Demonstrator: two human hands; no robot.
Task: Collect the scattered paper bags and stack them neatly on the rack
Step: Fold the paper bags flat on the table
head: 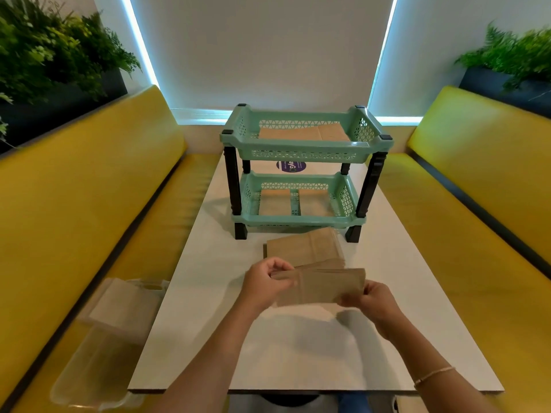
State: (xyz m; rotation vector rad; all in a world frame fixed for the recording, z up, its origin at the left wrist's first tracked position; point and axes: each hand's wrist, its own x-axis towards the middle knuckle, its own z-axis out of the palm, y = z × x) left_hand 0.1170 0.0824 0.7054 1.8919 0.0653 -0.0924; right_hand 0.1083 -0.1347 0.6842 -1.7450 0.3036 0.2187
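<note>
A mint-green two-tier rack [304,153] with black legs stands at the far middle of the white table [298,353]. Brown paper bags lie flat in its top tier [301,133] and in its bottom tier [274,204]. A small pile of brown bags [301,245] lies on the table just in front of the rack. Above the table I hold a bundle of flat paper bags [322,286] between both hands. My left hand [265,281] grips its left end. My right hand [368,299] pinches its lower right corner.
Yellow bench seats [89,204] run along both sides of the table. A clear plastic packet with bags [119,305] lies on the left seat. Planters with green plants [53,55] stand behind both benches. A purple sticker [290,166] shows on the table behind the rack.
</note>
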